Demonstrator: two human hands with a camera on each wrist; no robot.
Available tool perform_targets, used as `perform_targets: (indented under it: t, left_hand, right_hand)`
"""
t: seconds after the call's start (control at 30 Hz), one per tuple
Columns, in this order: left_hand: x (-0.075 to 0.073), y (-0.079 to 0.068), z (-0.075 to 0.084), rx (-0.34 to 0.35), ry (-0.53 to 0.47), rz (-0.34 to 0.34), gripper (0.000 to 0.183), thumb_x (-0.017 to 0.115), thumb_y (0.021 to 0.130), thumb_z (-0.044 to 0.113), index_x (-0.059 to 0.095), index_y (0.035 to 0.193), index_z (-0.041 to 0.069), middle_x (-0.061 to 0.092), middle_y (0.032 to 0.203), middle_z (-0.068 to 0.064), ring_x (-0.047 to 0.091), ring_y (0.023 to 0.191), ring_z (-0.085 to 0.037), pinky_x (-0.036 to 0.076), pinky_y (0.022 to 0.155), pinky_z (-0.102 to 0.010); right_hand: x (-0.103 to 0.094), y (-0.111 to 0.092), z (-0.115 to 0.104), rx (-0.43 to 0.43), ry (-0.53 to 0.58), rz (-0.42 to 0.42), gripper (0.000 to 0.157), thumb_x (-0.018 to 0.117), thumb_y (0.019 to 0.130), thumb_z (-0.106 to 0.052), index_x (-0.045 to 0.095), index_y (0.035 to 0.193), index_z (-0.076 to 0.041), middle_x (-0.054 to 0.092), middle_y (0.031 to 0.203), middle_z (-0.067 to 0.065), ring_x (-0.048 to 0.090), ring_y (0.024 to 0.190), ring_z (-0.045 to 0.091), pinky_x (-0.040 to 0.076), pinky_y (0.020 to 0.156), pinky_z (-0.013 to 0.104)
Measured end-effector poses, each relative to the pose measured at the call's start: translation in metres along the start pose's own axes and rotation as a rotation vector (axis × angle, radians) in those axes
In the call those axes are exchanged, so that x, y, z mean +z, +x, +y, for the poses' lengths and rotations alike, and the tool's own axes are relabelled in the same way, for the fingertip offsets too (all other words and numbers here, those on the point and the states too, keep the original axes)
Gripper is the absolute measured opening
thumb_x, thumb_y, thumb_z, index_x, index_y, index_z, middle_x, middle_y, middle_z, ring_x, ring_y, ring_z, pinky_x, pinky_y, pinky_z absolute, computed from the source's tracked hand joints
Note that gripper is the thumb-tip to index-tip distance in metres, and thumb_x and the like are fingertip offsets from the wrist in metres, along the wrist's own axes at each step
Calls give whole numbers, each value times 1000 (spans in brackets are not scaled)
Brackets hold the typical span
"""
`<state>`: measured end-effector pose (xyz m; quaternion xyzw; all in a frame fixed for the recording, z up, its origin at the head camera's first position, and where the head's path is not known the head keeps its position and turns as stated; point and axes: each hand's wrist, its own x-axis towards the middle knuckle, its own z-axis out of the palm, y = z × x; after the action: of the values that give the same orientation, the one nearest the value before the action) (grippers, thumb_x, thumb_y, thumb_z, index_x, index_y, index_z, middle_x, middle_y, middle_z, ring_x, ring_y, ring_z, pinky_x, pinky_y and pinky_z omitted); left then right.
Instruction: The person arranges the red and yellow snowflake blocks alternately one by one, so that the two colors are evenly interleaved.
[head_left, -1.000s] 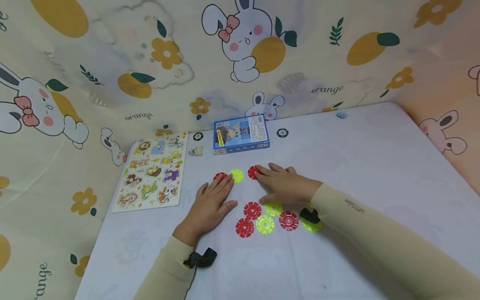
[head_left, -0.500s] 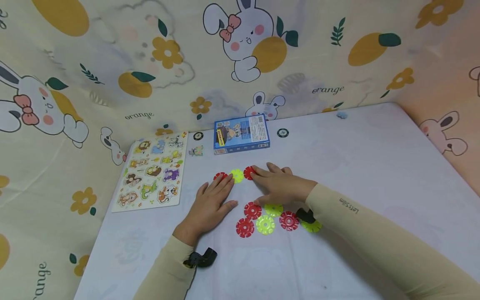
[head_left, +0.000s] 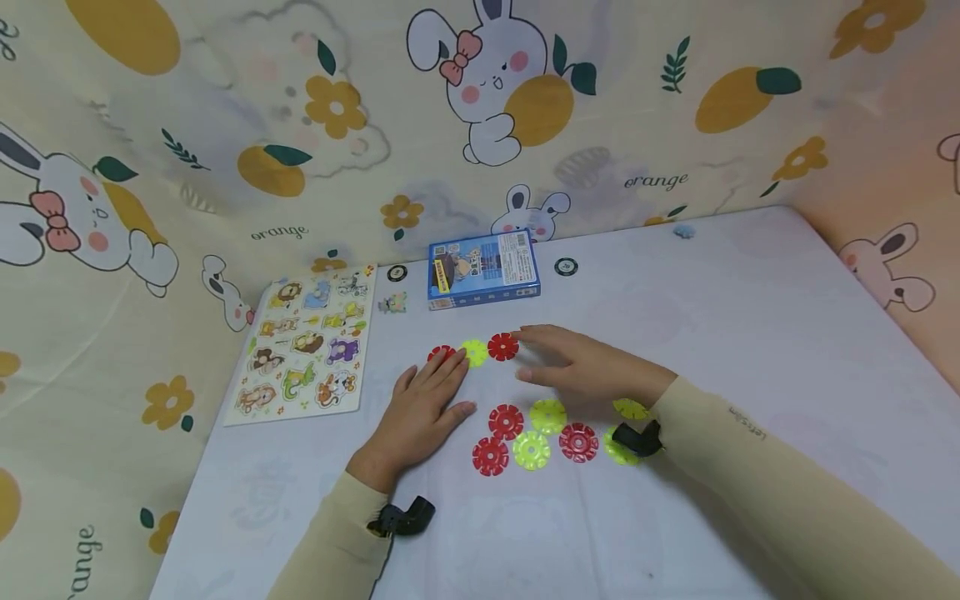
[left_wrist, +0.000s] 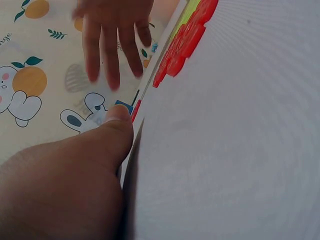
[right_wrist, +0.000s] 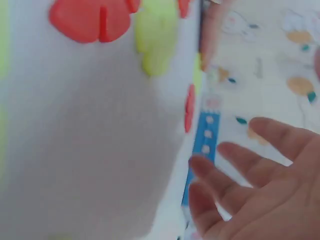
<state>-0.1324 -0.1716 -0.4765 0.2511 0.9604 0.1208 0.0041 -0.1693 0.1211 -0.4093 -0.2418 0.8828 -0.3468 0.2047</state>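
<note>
Flat on the table, my left hand (head_left: 420, 417) has straight fingers that rest on a red notched disc (head_left: 441, 353), partly covering it. Beside it in a row lie a yellow-green disc (head_left: 473, 353) and another red disc (head_left: 503, 347). My right hand (head_left: 585, 362) hovers just right of that red disc, fingers loosely extended and holding nothing; the right wrist view shows its fingers spread. Closer to the person lies a cluster of similar discs, among them a red disc (head_left: 506, 422), a yellow-green disc (head_left: 532, 450) and a patterned red disc (head_left: 578, 442).
A blue box (head_left: 483, 271) stands at the back between two dark round chips (head_left: 566, 267). An animal puzzle board (head_left: 303, 346) lies on the left, with a small figure (head_left: 392, 302) beside it. A small blue piece (head_left: 683, 231) sits at the far right.
My right hand slid a red disc left until it lay beside the yellow-green one, then let go, lifted and drew back to the right. My left hand stayed in place.
</note>
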Motion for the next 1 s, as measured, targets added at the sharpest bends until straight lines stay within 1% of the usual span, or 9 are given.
perform_targets:
  t: [0.1, 0.2, 0.33, 0.47, 0.6, 0.7, 0.73, 0.87, 1.0]
  left_hand:
    - [0, 0, -1, 3, 2, 5, 72, 35, 94, 63, 22, 153, 26, 13, 158, 10, 4, 144, -18, 7, 110, -57]
    - [0, 0, -1, 7, 6, 12, 72, 35, 94, 64, 22, 153, 25, 14, 158, 10, 4, 144, -18, 8, 110, -57]
    - [-2, -1, -2, 14, 6, 21, 73, 36, 93, 64, 23, 153, 24, 15, 158, 10, 5, 144, -19, 8, 110, -57]
    - [-3, -1, -1, 24, -9, 23, 73, 39, 93, 62, 24, 153, 22, 16, 158, 8, 6, 144, -19, 7, 111, -56]
    - [-3, -1, -1, 29, -11, 24, 73, 40, 93, 61, 25, 153, 22, 15, 158, 8, 6, 144, -19, 5, 111, -55]
    - [-3, -1, -1, 24, -3, 21, 74, 41, 93, 62, 24, 153, 22, 14, 158, 9, 6, 144, -19, 5, 112, -54]
    - [-3, -1, -1, 23, -2, 20, 74, 41, 93, 62, 24, 153, 23, 14, 158, 10, 6, 144, -19, 5, 112, -54]
    - [-2, -1, -1, 24, -4, 21, 75, 40, 93, 63, 24, 153, 23, 15, 158, 10, 7, 144, -19, 6, 111, -55]
    - [-1, 0, -1, 29, -3, 25, 75, 39, 93, 64, 24, 153, 23, 16, 158, 9, 7, 144, -19, 6, 111, -55]
  right_hand:
    - [-10, -17, 10, -50, 162, 43, 57, 56, 91, -52, 41, 144, -36, 37, 148, -5, 40, 130, 24, 37, 99, 56]
    - [-19, -33, 23, -93, 236, 88, 46, 53, 96, -43, 43, 141, -38, 42, 144, -4, 42, 128, 23, 37, 99, 56]
    - [-27, -55, 43, -95, 310, 119, 43, 50, 98, -39, 43, 141, -37, 44, 143, -3, 39, 131, 24, 33, 101, 59]
    - [-28, -75, 64, -74, 370, 129, 44, 48, 100, -33, 40, 143, -35, 44, 144, -1, 46, 126, 24, 36, 100, 55]
    - [-26, -91, 85, -65, 335, 154, 47, 49, 100, -24, 39, 146, -27, 45, 143, -2, 48, 124, 19, 40, 98, 31]
    - [-24, -99, 97, -38, 308, 170, 50, 57, 97, -24, 41, 145, -23, 47, 141, -5, 47, 124, 15, 40, 94, 19]
    - [-23, -100, 100, -32, 300, 169, 52, 61, 95, -26, 43, 143, -22, 48, 140, -5, 46, 125, 13, 39, 94, 18]
    - [-20, -102, 106, -3, 216, 152, 59, 74, 84, -36, 50, 138, -27, 47, 139, -11, 42, 127, 10, 37, 95, 14]
    - [-17, -102, 103, -4, 78, 153, 55, 79, 78, -37, 59, 129, -27, 44, 133, -9, 37, 126, 15, 29, 95, 6]
